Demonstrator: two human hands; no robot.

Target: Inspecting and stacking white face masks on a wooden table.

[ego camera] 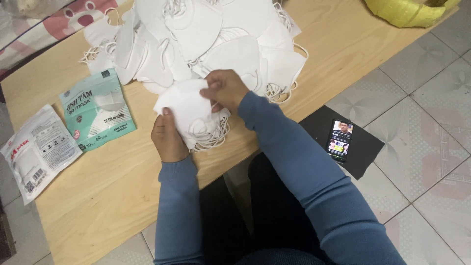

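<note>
At far left a white pack (pixel 37 152) and a green pack (pixel 98 110) lie on the table (pixel 113 196). At centre, the left hand (pixel 168 137) and right hand (pixel 224 89) both grip clamped on a small mask stack (pixel 189 110), below the mask pile (pixel 206 39). Right, a phone (pixel 340 140) lies on the floor.

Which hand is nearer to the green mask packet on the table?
Left. The left hand holds a stack of white masks just right of the green packet; the right hand rests farther right, on the stack's top.
</note>
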